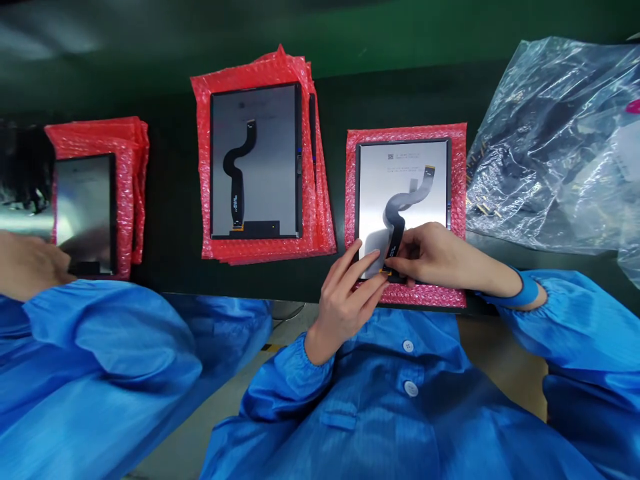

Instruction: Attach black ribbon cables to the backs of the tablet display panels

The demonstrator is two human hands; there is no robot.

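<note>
In front of me a display panel [371,190] lies back side up on a red bubble-wrap bag [458,193]. A black ribbon cable [396,215] curves across it, its lower end at the panel's near edge and its gold-tipped upper end towards the top right. My right hand [433,253], wearing a blue wrist strap [523,291], pinches the cable close to its lower end; its fingertips partly cover that spot. Fingers of my left hand [345,293] are stretched out over the panel's lower left corner, their tips near the cable's lower connector.
Left of my panel, another panel [270,160] with a cable rests on stacked red bubble bags [323,213]. Further left, a co-worker's hand [33,263] is beside a panel [87,207] on red bags. On the right lies a clear plastic bag [565,153] holding ribbon cables.
</note>
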